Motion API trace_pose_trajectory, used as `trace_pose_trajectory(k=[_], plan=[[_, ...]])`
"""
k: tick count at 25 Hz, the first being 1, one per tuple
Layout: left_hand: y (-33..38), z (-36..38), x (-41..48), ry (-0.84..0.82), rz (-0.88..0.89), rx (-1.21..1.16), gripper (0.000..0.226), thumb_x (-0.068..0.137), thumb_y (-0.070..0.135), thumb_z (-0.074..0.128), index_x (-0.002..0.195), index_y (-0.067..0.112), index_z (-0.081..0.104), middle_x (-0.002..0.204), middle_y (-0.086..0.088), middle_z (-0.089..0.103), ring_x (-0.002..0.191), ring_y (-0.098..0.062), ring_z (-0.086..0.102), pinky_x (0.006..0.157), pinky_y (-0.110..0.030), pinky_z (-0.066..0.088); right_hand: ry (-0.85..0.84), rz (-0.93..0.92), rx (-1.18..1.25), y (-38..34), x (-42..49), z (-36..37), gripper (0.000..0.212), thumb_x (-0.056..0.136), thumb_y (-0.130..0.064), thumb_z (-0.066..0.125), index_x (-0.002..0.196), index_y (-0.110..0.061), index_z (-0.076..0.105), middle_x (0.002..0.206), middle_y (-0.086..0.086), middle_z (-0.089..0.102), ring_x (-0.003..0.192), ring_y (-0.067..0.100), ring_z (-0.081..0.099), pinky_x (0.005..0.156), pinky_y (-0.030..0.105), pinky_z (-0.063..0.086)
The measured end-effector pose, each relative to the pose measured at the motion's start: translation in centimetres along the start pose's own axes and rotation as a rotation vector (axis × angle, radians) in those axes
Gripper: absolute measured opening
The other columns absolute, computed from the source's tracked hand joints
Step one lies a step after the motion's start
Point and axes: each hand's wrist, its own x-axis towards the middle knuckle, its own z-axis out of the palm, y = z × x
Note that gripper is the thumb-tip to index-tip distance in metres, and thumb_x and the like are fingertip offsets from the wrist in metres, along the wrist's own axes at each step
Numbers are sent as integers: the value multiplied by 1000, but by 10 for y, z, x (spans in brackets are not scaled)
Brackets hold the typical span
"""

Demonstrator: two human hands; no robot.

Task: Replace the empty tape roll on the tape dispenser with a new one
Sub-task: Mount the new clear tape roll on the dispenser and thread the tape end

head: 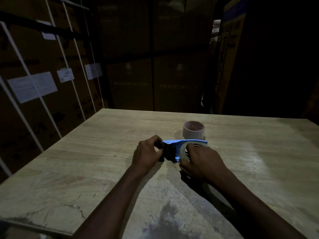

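Note:
A blue tape dispenser point(179, 143) with a black front part lies on the wooden table point(86, 161), near its middle. My left hand point(148, 152) grips the dispenser's black left end. My right hand point(200, 161) is closed on a clear tape roll point(185, 150) sitting at the dispenser's right end; my fingers cover most of the roll. Just behind the dispenser a bare cardboard tape core point(193, 130) stands upright on the table, apart from both hands.
Stacked cardboard boxes point(43, 83) with white straps and paper labels rise close on the left. More dark boxes point(155, 66) stand behind the table's far edge, and a tall box point(229, 57) at the right. The room is dim.

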Motion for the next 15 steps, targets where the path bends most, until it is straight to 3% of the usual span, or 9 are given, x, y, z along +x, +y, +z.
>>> trace_pose_trajectory(k=[5, 10, 15], plan=[[3, -1, 0, 6, -24, 40, 16, 77, 27, 66, 89, 34, 58, 78, 15, 68, 48, 1, 58, 50, -28, 48, -3, -2, -9, -1, 0, -2, 23, 81, -41, 50, 83, -19, 48, 85, 0, 61, 68, 16, 47, 58, 30, 35], [-1, 2, 3, -60, -91, 59, 20, 62, 25, 67, 79, 34, 62, 79, 14, 72, 69, -6, 70, 65, -38, 58, 0, -3, -17, 0, 0, 0, 23, 80, -41, 49, 83, -19, 46, 86, 2, 63, 69, 17, 49, 58, 30, 38], [-6, 0, 3, -108, -30, 51, 15, 67, 22, 64, 78, 32, 63, 79, 12, 72, 74, -5, 69, 66, -38, 56, -12, 1, -7, -1, 0, -1, 28, 82, -42, 48, 92, -16, 53, 86, 1, 61, 70, 16, 50, 59, 30, 40]])
